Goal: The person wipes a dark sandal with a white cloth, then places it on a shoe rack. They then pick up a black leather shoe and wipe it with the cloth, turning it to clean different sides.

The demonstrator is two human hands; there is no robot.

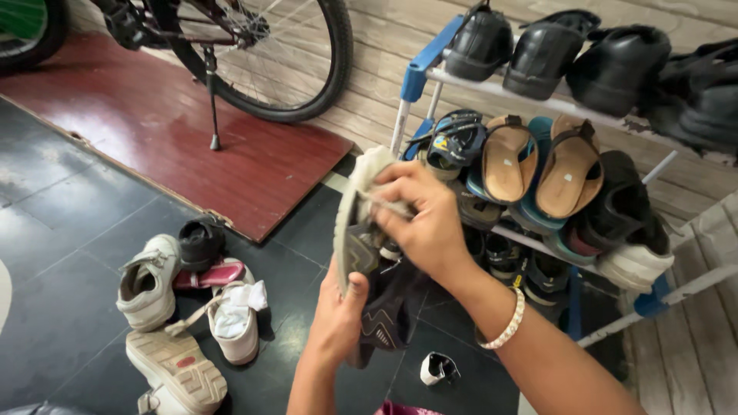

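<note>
Shoe: a dark shoe with a pale sole, held upright between both hands in front of the rack.
Left hand: closed around the shoe's lower end.
Right hand: fingers pinched on what may be a cloth at the upper sole.
Behind the grip: shoe rack with tan sandals.
Left of the grip: white shoes on the dark floor.

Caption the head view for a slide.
Both hands, left hand and right hand, grip a shoe before a shoe rack.
</note>
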